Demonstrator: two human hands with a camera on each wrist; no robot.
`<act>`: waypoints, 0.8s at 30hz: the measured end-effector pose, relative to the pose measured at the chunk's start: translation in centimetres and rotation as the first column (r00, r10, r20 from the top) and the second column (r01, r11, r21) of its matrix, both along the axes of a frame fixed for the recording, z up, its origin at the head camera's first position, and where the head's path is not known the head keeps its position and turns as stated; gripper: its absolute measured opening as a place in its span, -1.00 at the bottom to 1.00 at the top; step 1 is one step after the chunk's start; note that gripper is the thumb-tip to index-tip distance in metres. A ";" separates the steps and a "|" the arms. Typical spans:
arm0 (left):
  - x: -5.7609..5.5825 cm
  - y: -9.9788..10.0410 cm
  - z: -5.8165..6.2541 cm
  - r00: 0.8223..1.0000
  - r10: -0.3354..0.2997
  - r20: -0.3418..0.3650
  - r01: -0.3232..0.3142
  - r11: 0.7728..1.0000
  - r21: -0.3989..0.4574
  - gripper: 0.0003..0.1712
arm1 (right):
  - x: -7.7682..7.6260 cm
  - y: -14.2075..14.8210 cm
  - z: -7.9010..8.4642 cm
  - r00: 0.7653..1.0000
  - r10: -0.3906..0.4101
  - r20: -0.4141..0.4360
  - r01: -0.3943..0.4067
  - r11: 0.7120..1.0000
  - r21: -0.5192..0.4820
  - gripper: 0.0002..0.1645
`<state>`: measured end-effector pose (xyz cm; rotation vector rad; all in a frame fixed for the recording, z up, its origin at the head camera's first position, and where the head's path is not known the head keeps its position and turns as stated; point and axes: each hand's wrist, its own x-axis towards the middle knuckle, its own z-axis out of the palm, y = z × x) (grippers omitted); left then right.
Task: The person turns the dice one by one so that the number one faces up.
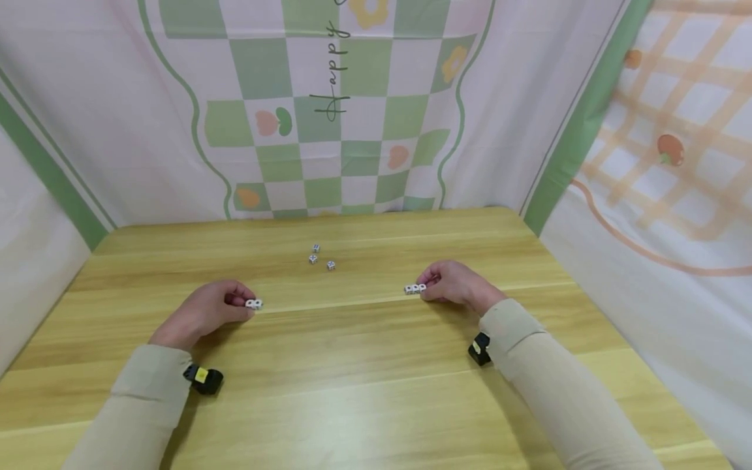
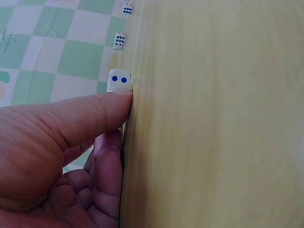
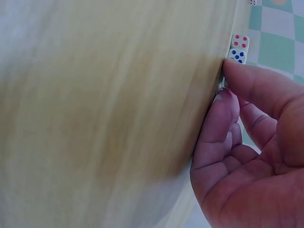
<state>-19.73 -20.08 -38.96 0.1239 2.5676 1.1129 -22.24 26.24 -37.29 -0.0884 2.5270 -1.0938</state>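
Low over the left part of the table, my left hand [image 1: 213,307] pinches a pair of white dice [image 1: 254,304] at thumb and fingertips. In the left wrist view, a die face with two blue dots [image 2: 119,79] shows past the thumb. On the other side, my right hand [image 1: 455,285] grips the end of a short row of three white dice [image 1: 414,288], which points toward the left. Four red dots mark the outermost die [image 3: 240,42] in the right wrist view; thumb and fingers partly hide the end die there.
Three loose dice lie farther back, between the hands: one die [image 1: 316,248] rearmost, another die [image 1: 313,259] just in front, a third die [image 1: 331,266] to the right. The wooden table [image 1: 329,365] ends at a checked cloth [image 1: 320,156] hanging behind it.
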 end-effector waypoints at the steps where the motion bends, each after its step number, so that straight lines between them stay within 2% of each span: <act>1: 0.0 0.0 0.0 1.000 0.002 0.003 -0.002 1.000 0.000 -0.63 | 0.0 0.0 0.0 1.000 -0.004 0.005 0.004 1.000 0.001 -0.73; 24: 0.0 0.0 0.0 0.999 -0.024 -0.022 0.024 1.000 0.004 -0.67 | 0.0 0.1 -0.1 1.000 -0.004 0.020 0.004 1.000 -0.020 -0.72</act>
